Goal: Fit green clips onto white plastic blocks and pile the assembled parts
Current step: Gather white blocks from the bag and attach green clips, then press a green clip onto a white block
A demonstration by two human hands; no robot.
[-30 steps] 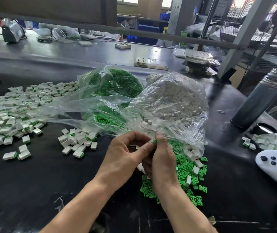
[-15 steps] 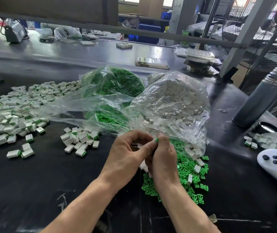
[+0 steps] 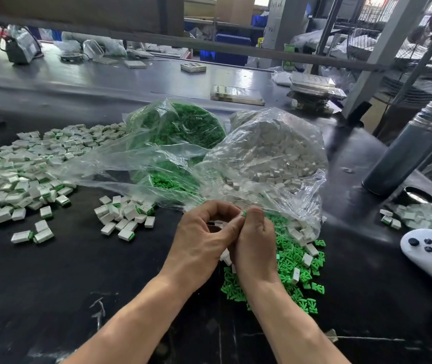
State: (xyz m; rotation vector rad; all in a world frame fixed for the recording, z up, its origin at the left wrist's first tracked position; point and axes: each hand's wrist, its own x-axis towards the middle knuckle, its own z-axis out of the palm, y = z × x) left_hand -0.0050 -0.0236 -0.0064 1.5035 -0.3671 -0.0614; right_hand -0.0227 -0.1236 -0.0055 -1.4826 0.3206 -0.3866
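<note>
My left hand [image 3: 201, 237] and my right hand [image 3: 255, 243] meet above the black table, fingers curled together round a small white block with a green clip [image 3: 244, 213] showing at the fingertips. Under my right hand lies a heap of loose green clips [image 3: 293, 274] mixed with a few white blocks. A clear bag of white blocks [image 3: 267, 153] and a clear bag of green clips [image 3: 183, 127] sit just behind my hands. A small pile of assembled parts [image 3: 125, 216] lies to the left, and a large pile [image 3: 17, 174] spreads further left.
A dark metal flask [image 3: 406, 156] and its cap stand at the right. A white controller [image 3: 430, 253] and another small bag of parts [image 3: 425, 214] lie at the right edge. Trays and boxes sit on the far table side.
My hands stay pressed together on the same part with only slight finger movement. The view has shifted a little.
</note>
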